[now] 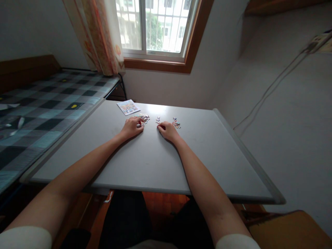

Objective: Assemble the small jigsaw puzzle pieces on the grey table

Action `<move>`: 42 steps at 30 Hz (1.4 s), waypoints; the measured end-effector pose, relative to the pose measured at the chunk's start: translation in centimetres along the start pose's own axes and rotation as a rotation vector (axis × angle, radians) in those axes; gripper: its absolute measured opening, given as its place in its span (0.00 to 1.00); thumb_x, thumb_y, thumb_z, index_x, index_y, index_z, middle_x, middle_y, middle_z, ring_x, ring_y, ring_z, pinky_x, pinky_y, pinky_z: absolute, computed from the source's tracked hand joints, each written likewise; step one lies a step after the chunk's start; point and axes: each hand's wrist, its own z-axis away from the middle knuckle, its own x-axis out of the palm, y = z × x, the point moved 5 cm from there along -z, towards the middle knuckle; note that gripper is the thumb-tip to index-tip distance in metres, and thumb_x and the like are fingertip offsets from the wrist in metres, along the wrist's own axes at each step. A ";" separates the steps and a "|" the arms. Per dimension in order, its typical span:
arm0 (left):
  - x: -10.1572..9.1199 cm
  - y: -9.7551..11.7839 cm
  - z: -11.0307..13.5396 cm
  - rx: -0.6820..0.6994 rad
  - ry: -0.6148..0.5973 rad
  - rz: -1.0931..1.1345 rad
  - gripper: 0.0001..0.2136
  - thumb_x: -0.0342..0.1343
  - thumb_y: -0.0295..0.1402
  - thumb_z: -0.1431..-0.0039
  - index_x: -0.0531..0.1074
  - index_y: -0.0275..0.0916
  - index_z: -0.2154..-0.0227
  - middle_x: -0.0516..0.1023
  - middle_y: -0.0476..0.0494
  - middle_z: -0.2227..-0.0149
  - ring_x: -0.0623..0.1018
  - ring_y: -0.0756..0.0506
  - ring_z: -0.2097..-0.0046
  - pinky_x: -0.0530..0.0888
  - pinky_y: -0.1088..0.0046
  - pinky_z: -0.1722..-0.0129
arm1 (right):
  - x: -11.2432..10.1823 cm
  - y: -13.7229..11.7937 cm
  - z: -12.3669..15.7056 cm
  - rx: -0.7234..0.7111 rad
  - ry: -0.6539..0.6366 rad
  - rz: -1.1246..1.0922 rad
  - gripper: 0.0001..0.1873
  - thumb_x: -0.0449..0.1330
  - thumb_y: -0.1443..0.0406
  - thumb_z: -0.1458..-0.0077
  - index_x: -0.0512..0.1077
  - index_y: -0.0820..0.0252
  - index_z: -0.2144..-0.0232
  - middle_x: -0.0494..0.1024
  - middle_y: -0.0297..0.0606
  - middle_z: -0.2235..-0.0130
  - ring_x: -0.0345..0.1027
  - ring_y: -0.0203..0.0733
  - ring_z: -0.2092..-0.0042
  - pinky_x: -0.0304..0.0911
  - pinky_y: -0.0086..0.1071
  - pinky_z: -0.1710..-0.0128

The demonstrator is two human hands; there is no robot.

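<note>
My left hand [132,126] rests on the table at the near side of a loose pile of small jigsaw puzzle pieces [144,117]. Its fingers are curved and apart, with the tips touching the edge of the pile. My right hand [168,130] has thumb and fingers pinched together near the tabletop; whatever is between them is too small to make out. Just beyond those fingertips lies a short column of puzzle pieces [158,119]. Another small pile of pieces [176,123] sits beside the right hand, to its right. A square picture card [128,107] lies behind the left hand.
The grey-white table [145,166] has raised side edges. A bed with a checked cover [85,93] adjoins it on the left. Beyond are a curtain [102,38] and a barred window [155,27]. A cable [269,90] hangs along the right wall; a wooden seat [290,230] is at lower right.
</note>
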 end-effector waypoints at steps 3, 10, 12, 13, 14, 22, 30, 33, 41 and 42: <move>0.0 -0.1 -0.1 -0.004 0.002 0.029 0.14 0.56 0.32 0.50 0.73 0.40 0.58 0.78 0.45 0.65 0.75 0.42 0.60 0.69 0.64 0.56 | 0.1 0.0 0.0 -0.005 0.005 0.001 0.10 0.56 0.67 0.42 0.79 0.61 0.66 0.78 0.39 0.65 0.68 0.37 0.64 0.60 0.29 0.61; 0.0 0.1 -0.1 0.021 0.014 0.040 0.15 0.56 0.29 0.51 0.71 0.40 0.57 0.78 0.45 0.64 0.75 0.43 0.60 0.69 0.64 0.56 | 0.0 0.0 0.0 -0.009 0.005 0.011 0.10 0.56 0.67 0.43 0.79 0.61 0.66 0.78 0.39 0.65 0.68 0.37 0.65 0.60 0.29 0.61; -0.1 0.2 0.0 0.015 0.020 0.034 0.15 0.55 0.29 0.51 0.71 0.40 0.57 0.78 0.45 0.64 0.75 0.43 0.60 0.69 0.64 0.56 | 0.0 0.0 0.0 -0.009 0.002 0.007 0.10 0.57 0.67 0.43 0.79 0.60 0.66 0.78 0.39 0.65 0.68 0.38 0.64 0.60 0.30 0.61; -0.2 0.2 0.0 0.011 0.023 0.028 0.15 0.55 0.29 0.50 0.71 0.41 0.57 0.78 0.45 0.64 0.75 0.43 0.60 0.69 0.63 0.56 | 0.0 0.0 0.0 -0.009 0.003 0.005 0.10 0.57 0.67 0.43 0.79 0.60 0.66 0.78 0.39 0.64 0.68 0.38 0.64 0.60 0.30 0.61; -0.2 0.3 0.0 0.008 0.025 0.017 0.15 0.56 0.30 0.50 0.71 0.41 0.57 0.78 0.45 0.64 0.75 0.42 0.59 0.69 0.63 0.55 | 0.0 0.0 0.0 -0.009 0.003 0.003 0.10 0.56 0.67 0.43 0.79 0.60 0.66 0.78 0.39 0.64 0.68 0.38 0.64 0.60 0.29 0.61; -0.2 0.5 0.1 0.015 -0.007 -0.027 0.17 0.58 0.35 0.50 0.71 0.41 0.55 0.78 0.45 0.63 0.75 0.41 0.59 0.68 0.62 0.55 | 0.1 0.0 0.0 -0.007 0.002 -0.009 0.10 0.57 0.67 0.43 0.79 0.60 0.66 0.78 0.39 0.65 0.68 0.38 0.64 0.60 0.30 0.61; 0.3 0.0 0.0 0.053 -0.015 0.060 0.16 0.57 0.32 0.49 0.71 0.41 0.55 0.76 0.46 0.66 0.74 0.44 0.62 0.69 0.65 0.58 | 0.0 -0.1 0.0 -0.010 0.000 0.001 0.10 0.57 0.67 0.43 0.79 0.61 0.66 0.78 0.39 0.65 0.68 0.38 0.64 0.60 0.29 0.61; 0.4 -0.4 -0.2 0.065 -0.003 0.105 0.15 0.58 0.31 0.50 0.71 0.40 0.57 0.75 0.47 0.67 0.74 0.45 0.64 0.70 0.68 0.61 | 0.0 -0.1 0.0 -0.013 0.001 0.001 0.10 0.57 0.68 0.43 0.79 0.61 0.66 0.78 0.39 0.65 0.68 0.37 0.64 0.60 0.29 0.61; -0.3 0.5 0.1 0.218 0.145 0.197 0.22 0.60 0.27 0.51 0.66 0.39 0.51 0.75 0.48 0.67 0.74 0.47 0.64 0.71 0.68 0.58 | -0.1 -0.7 0.0 0.007 0.008 -0.057 0.09 0.57 0.69 0.44 0.78 0.61 0.66 0.78 0.38 0.67 0.67 0.36 0.67 0.61 0.29 0.63; -0.3 0.8 0.2 0.259 0.146 0.190 0.22 0.60 0.27 0.50 0.66 0.39 0.51 0.75 0.48 0.66 0.74 0.47 0.63 0.71 0.67 0.56 | -0.1 -0.9 0.0 0.009 0.002 -0.088 0.09 0.57 0.70 0.45 0.78 0.61 0.64 0.77 0.37 0.68 0.67 0.35 0.68 0.61 0.29 0.63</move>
